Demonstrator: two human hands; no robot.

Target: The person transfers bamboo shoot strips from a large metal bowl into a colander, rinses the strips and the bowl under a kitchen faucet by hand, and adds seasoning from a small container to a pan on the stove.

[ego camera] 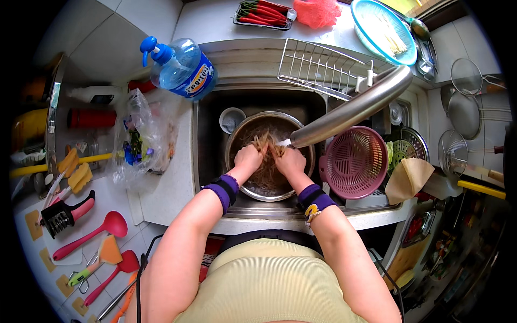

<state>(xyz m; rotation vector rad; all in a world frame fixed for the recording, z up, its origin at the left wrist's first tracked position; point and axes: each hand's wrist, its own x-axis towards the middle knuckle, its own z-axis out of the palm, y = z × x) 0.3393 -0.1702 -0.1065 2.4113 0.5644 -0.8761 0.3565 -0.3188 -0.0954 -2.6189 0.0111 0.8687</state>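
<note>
A round steel bowl [269,196] sits in the sink basin [214,133], holding water and many thin, pale brown strands [264,171] whose kind I cannot tell. My left hand [248,158] is over the bowl's left part, its fingers closed on a bunch of the strands. Beside it my right hand [290,160] grips another bunch, the two hands nearly touching at the fingertips. Just above my right hand is the white tip of the thick steel faucet [351,107], which reaches in from the upper right. Purple bands circle both my wrists.
Left of the sink stand a blue pump bottle [183,68] and a clear plastic bag [141,137]. Behind lies a wire rack [323,68], with a tray of red chilies [264,14] and a blue basket [410,44]. At right is a mauve colander [355,161]; a small white cup [232,120] is in the sink.
</note>
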